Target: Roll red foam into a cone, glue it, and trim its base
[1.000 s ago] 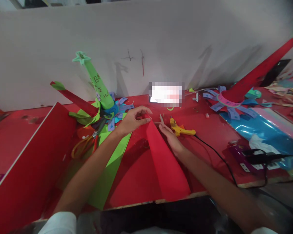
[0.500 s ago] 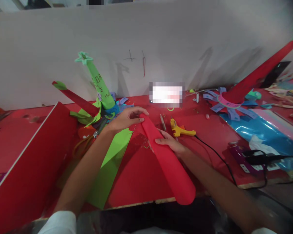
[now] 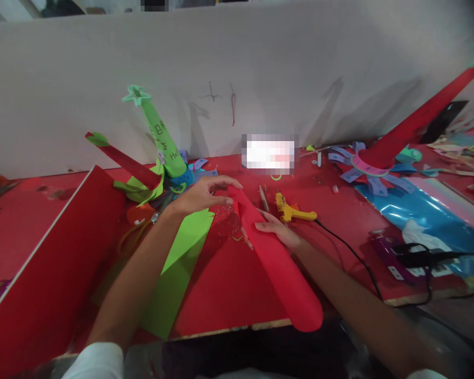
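Over the middle of the red worktop (image 3: pixel 213 289), the left hand (image 3: pixel 195 197) reaches up from the lower left, wrist bent, fingers arched over toward the thumb. Its grip is narrowed to a light pinch around the upper end of a long, smooth red paper cone (image 3: pixel 284 279). To its right, the right hand (image 3: pixel 279 231) comes in from the lower right with its grip curled partway round the cone's middle, thumb on top, fingers passing underneath and fingertips showing past the left side. The one cone in the hands slants down to the right, its wide end over the worktop's front edge.

Left to right lie one large red board (image 3: pixel 59 252) with a white edge, tilted up; one slim red cone (image 3: pixel 128 166) with green leaf shapes; one leaning light-green cone (image 3: pixel 166 142) topped by one pale-green star (image 3: pixel 136 95); one pair of orange-handled scissors (image 3: pixel 136 234), partly behind the left arm; and light-green paper (image 3: pixel 187 258), sheets too overlapped to count. Near the right hand are one slender pale stick (image 3: pixel 264 199) and one yellow glue gun (image 3: pixel 296 213). Farther right are one long leaning red cone (image 3: pixel 418 121) with a pink collar, one glossy blue sheet (image 3: pixel 397 213) and one purple box (image 3: pixel 391 255).
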`<control>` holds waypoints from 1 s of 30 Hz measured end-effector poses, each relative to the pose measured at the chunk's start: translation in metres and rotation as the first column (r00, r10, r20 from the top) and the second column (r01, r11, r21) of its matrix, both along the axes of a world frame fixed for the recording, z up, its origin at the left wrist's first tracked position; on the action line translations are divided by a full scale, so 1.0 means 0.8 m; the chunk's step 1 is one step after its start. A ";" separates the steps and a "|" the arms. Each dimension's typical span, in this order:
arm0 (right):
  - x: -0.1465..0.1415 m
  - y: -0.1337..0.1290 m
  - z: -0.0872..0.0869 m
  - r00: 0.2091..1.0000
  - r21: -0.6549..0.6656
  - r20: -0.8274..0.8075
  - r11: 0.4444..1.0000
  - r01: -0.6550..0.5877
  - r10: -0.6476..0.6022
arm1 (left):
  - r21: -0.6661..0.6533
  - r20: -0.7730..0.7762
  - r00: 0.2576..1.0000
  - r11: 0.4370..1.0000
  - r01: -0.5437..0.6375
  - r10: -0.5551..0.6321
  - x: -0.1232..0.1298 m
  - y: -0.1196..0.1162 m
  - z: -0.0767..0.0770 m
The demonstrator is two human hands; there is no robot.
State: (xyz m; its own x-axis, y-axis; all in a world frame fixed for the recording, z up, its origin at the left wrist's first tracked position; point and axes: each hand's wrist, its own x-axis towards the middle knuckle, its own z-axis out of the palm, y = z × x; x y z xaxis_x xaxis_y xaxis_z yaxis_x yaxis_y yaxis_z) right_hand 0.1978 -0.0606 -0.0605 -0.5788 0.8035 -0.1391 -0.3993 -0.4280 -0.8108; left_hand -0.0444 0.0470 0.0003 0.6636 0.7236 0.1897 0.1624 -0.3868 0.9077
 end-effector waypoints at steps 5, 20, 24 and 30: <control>0.001 0.002 -0.004 1.000 0.009 -0.023 1.000 -0.013 0.013 | 0.021 0.024 1.000 1.000 -0.005 0.004 0.004 0.003 -0.006; -0.005 0.000 0.002 0.999 0.006 0.035 1.000 -0.011 0.011 | 0.180 -0.172 0.985 0.984 0.010 0.022 0.009 -0.002 -0.001; -0.003 -0.001 0.008 0.999 -0.036 0.053 0.999 -0.008 0.010 | 0.170 -0.198 0.980 0.985 0.029 0.005 0.009 -0.005 0.003; 0.003 -0.001 0.004 0.998 0.001 -0.004 0.998 -0.057 0.057 | -0.063 -0.054 0.989 0.989 0.134 -0.138 -0.014 -0.001 0.006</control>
State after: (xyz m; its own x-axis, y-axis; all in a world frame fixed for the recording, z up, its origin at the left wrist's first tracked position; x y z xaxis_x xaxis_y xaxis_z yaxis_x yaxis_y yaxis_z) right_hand 0.2001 -0.0612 -0.0571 -0.6245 0.7691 -0.1359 -0.3771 -0.4492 -0.8099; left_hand -0.0554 0.0463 0.0051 0.7654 0.6345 0.1075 0.1652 -0.3551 0.9201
